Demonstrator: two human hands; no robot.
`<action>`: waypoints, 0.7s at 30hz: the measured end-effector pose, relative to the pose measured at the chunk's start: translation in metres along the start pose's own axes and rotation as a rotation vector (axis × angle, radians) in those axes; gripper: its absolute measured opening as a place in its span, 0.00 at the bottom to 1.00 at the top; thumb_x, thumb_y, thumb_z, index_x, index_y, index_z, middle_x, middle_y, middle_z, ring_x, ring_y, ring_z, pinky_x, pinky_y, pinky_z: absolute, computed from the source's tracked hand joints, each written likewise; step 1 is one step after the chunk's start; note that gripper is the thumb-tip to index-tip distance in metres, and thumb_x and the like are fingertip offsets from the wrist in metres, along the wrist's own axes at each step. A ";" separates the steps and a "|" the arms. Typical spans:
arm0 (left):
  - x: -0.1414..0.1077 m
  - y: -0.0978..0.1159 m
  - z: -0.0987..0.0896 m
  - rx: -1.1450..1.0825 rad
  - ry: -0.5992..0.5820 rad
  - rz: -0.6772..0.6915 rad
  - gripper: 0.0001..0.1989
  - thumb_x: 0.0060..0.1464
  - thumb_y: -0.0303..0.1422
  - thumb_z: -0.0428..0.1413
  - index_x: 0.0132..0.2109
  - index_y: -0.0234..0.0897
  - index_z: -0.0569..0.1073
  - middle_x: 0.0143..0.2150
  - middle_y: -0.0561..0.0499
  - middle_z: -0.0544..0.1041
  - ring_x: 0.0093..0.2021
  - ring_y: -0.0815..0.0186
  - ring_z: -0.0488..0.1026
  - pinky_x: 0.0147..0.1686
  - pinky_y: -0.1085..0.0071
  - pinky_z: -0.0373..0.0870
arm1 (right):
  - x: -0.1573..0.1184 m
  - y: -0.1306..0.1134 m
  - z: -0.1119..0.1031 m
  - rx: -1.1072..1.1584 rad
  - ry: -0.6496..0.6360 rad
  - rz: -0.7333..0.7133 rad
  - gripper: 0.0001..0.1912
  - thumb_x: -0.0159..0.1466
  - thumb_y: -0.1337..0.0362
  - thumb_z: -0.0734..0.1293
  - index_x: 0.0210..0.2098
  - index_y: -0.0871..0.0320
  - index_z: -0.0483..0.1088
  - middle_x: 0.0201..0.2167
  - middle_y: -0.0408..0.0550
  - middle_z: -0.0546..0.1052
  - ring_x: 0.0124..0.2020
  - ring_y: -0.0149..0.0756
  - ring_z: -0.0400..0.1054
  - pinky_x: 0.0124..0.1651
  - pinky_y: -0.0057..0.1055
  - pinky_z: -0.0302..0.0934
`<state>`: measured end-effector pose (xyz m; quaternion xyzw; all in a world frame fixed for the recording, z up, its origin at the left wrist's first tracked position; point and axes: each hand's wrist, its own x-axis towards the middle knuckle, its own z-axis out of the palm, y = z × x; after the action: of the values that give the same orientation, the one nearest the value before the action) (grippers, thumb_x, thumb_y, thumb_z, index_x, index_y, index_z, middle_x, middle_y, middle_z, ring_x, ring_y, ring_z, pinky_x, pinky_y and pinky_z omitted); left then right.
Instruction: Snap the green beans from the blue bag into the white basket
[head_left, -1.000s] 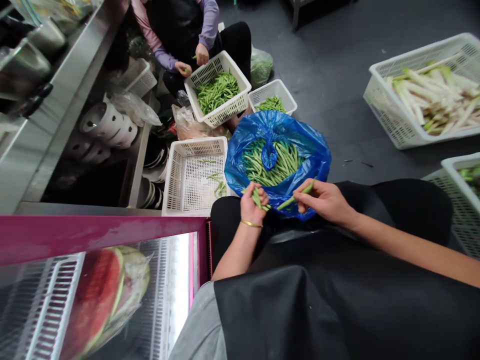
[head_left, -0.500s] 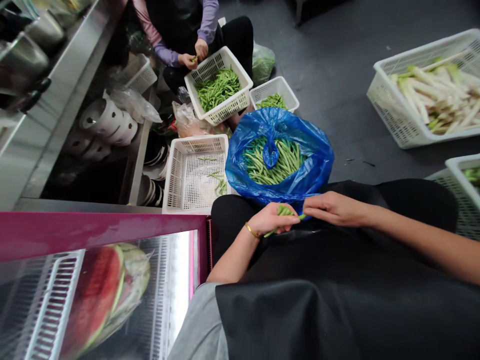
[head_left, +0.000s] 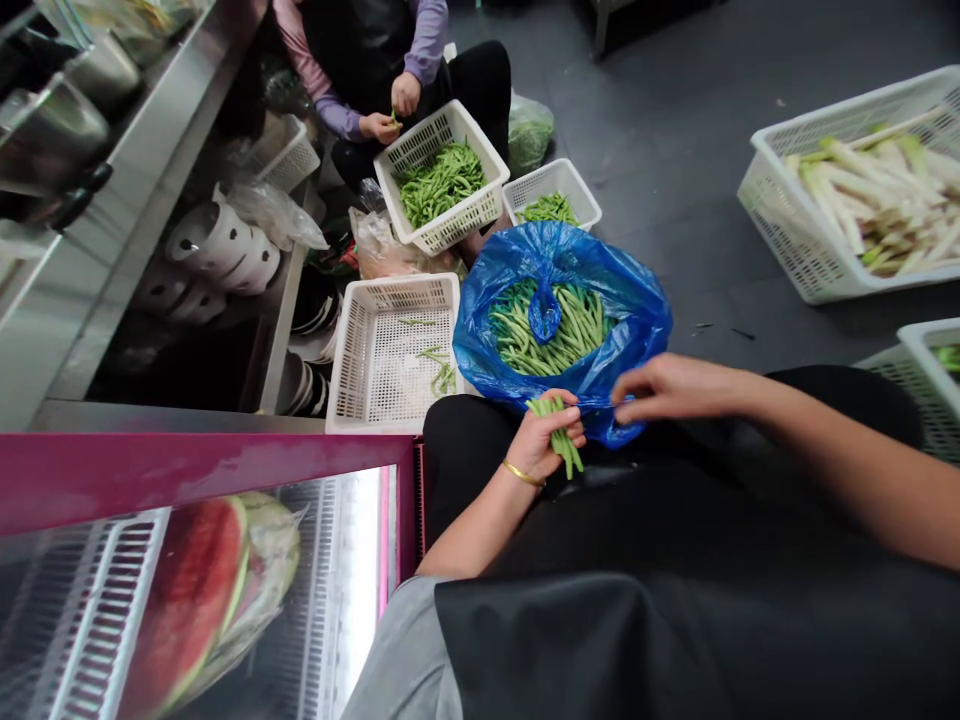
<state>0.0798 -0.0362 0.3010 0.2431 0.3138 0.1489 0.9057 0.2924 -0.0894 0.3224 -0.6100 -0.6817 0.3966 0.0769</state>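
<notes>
Big blue bag (head_left: pixel 645 300), small bunch of beans (head_left: pixel 568 450)

The bag is mid-frame, with a white basket (head_left: pixel 379 350) to its left. A bean pile (head_left: pixel 577 330) lies inside the bag. The right hand (head_left: pixel 660 388) is at the bag's lower right; I cannot tell if its blurry fingers pinch anything. The left hand (head_left: pixel 536 440), just below the middle, curls its fingers around the bunch.

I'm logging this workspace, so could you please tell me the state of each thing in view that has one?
Left hand: closed in a grip
Bean bunch: gripped, ends sticking out
Right hand: blurred, slightly open, nothing seen held
Blue bag: open, containing green beans
Basket beside bag: upright, a few green pieces inside
Co-worker's basket: part-filled with green pods
Large crate: holding pale stalks
Watermelon: cut, red flesh showing
</notes>
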 end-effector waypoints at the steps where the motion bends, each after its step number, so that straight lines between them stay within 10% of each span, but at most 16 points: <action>1: 0.000 0.002 -0.001 0.001 -0.010 0.001 0.19 0.38 0.30 0.67 0.38 0.35 0.68 0.19 0.61 0.60 0.19 0.77 0.59 0.20 0.79 0.55 | 0.013 0.001 -0.004 -0.055 0.137 0.071 0.18 0.63 0.50 0.61 0.39 0.54 0.77 0.32 0.46 0.79 0.31 0.37 0.72 0.31 0.28 0.58; 3: 0.002 0.006 -0.001 0.028 0.003 0.003 0.18 0.39 0.31 0.67 0.38 0.33 0.70 0.18 0.61 0.60 0.17 0.78 0.57 0.19 0.78 0.51 | 0.046 0.003 -0.008 -0.262 0.343 0.245 0.20 0.65 0.52 0.58 0.43 0.57 0.76 0.40 0.52 0.79 0.40 0.42 0.72 0.36 0.31 0.59; 8: 0.008 0.014 -0.007 0.048 0.138 0.073 0.16 0.36 0.32 0.67 0.33 0.30 0.72 0.18 0.58 0.64 0.17 0.76 0.60 0.19 0.76 0.52 | 0.106 0.002 -0.001 -0.457 0.192 0.297 0.18 0.65 0.58 0.58 0.37 0.62 0.76 0.40 0.60 0.79 0.41 0.47 0.72 0.35 0.32 0.58; 16: 0.024 0.014 -0.008 0.034 0.252 0.167 0.20 0.38 0.35 0.67 0.38 0.29 0.74 0.31 0.46 0.78 0.21 0.76 0.64 0.23 0.76 0.61 | 0.022 -0.022 0.028 -0.419 0.298 -0.031 0.19 0.67 0.59 0.54 0.36 0.62 0.72 0.37 0.56 0.76 0.33 0.38 0.70 0.30 0.29 0.53; 21: 0.018 0.003 0.010 0.297 0.180 0.323 0.16 0.41 0.39 0.66 0.35 0.32 0.74 0.27 0.50 0.77 0.20 0.76 0.64 0.23 0.76 0.62 | 0.004 -0.033 0.062 -0.212 0.068 -0.012 0.17 0.66 0.64 0.54 0.32 0.64 0.72 0.29 0.55 0.76 0.29 0.35 0.68 0.32 0.29 0.55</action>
<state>0.0999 -0.0292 0.3009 0.4066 0.3689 0.2650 0.7927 0.2299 -0.1119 0.2998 -0.6238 -0.7204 0.3010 0.0375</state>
